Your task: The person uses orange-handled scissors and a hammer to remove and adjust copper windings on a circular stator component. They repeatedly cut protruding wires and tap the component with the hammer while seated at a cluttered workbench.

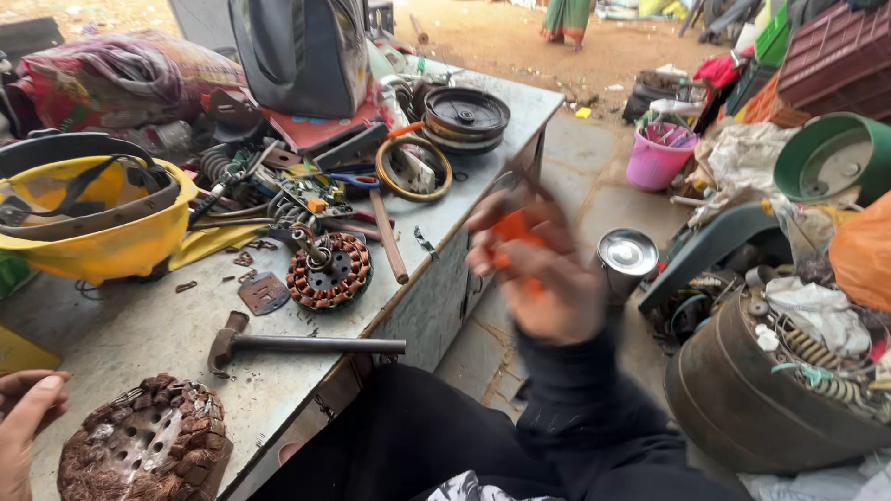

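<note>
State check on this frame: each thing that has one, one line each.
Right hand: raised, blurred, gripping an orange-handled tool.
Left hand: open, beside the copper-wound stator.
Copper-wound stator: lying flat at the table edge.
Hammer: lying flat, unheld.
Second stator: flat, shaft up.
Yellow helmet: upside down.
Steel tin: upright on the floor, lid on.

A small orange-handled tool [516,232] — blurred — raised over the floor, just off the table's edge.
</note>
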`<control>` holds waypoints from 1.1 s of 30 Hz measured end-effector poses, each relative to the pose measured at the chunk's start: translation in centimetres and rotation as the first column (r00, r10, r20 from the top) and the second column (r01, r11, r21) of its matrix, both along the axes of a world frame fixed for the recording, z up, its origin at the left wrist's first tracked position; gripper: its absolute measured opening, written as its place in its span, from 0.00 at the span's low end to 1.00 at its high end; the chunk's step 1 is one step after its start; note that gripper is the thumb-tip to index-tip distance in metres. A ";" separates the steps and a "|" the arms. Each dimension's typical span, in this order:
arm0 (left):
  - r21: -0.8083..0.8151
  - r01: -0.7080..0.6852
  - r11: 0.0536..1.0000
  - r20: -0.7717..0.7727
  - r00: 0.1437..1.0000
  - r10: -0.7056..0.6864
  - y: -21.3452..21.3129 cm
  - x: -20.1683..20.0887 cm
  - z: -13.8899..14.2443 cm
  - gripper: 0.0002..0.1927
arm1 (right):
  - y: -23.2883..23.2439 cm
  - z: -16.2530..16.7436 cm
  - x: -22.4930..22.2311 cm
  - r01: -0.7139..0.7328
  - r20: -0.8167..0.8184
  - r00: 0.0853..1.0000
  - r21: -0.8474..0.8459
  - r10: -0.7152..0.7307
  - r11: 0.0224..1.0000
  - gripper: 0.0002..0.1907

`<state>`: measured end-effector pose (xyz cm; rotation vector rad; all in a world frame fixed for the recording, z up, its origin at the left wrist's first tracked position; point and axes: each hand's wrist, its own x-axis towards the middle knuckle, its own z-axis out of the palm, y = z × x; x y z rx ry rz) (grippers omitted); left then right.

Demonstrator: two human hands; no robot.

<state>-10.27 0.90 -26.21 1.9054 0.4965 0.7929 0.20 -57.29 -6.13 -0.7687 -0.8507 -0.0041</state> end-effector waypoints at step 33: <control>-0.163 0.079 0.984 -0.224 0.968 -0.115 -4.8 2.1 5.1 0.12 | -12.1 -1.1 -2.8 -0.224 0.805 0.428 -0.347 0.411 0.911 0.18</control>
